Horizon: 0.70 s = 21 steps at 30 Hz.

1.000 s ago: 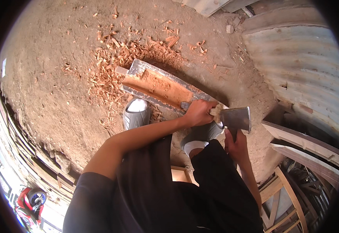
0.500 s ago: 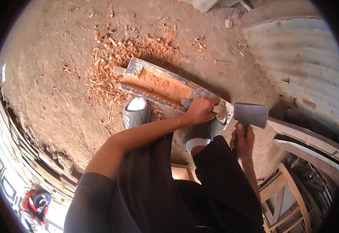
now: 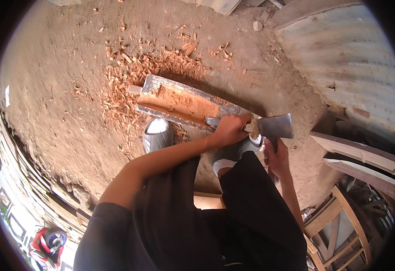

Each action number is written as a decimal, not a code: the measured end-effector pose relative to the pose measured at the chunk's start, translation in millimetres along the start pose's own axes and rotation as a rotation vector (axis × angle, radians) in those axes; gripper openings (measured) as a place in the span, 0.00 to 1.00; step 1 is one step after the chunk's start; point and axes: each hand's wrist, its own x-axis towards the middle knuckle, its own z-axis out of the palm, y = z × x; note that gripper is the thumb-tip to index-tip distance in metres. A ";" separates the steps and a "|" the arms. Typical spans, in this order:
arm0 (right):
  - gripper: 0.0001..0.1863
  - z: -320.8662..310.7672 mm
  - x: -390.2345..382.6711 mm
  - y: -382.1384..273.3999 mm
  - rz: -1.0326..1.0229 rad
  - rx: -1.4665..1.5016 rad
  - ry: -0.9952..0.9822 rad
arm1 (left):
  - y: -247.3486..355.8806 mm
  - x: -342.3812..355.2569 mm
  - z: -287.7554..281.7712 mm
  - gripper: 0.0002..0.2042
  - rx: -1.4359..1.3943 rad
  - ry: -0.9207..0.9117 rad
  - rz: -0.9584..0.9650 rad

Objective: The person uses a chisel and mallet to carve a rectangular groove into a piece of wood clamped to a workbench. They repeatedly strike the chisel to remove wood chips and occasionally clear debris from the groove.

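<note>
My left hand (image 3: 231,129) is wrapped round a chisel (image 3: 212,121), whose metal blade points left over the near edge of a wooden block (image 3: 188,86). The block has worn pale paint outside and a long hollow of bare orange-brown wood. Frayed fibres show at the butt of the chisel handle, just right of my fist. My right hand (image 3: 278,158) grips a hatchet (image 3: 276,125) by its dark handle. Its broad grey head is up against the chisel's butt or very near it; I cannot tell if they touch.
Wood shavings (image 3: 129,67) lie thick on the dirt floor beyond the block. My grey slippers (image 3: 158,137) flank the block's near side. Corrugated metal sheeting (image 3: 342,58) stands at right, with planks (image 3: 360,151) and a wooden frame (image 3: 326,217) below it. A red motorcycle (image 3: 46,246) is at lower left.
The hatchet in my right hand has swung left, closing on the butt of the chisel. My left hand keeps its hold on the chisel. The whole view has shifted slightly.
</note>
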 end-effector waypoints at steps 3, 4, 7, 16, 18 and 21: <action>0.14 -6.4 0.7 1.7 0.049 0.180 0.031 | -2.4 3.0 -0.6 0.13 0.028 0.022 0.024; 0.14 -1.5 -2.3 -1.9 0.054 0.245 0.084 | -1.8 2.7 0.7 0.13 0.035 0.018 0.035; 0.15 10.7 -10.1 11.1 0.127 0.276 0.086 | -0.3 1.3 3.5 0.13 0.049 -0.026 0.008; 0.13 24.7 -27.5 48.2 0.044 0.322 0.145 | -3.8 0.6 13.7 0.11 0.094 -0.026 0.081; 0.14 20.7 -20.8 46.4 0.038 0.220 0.061 | -5.6 -0.7 13.5 0.11 0.110 -0.041 0.065; 0.16 7.6 -21.3 38.0 0.070 0.373 0.097 | -7.8 -6.1 8.2 0.11 0.138 -0.074 0.086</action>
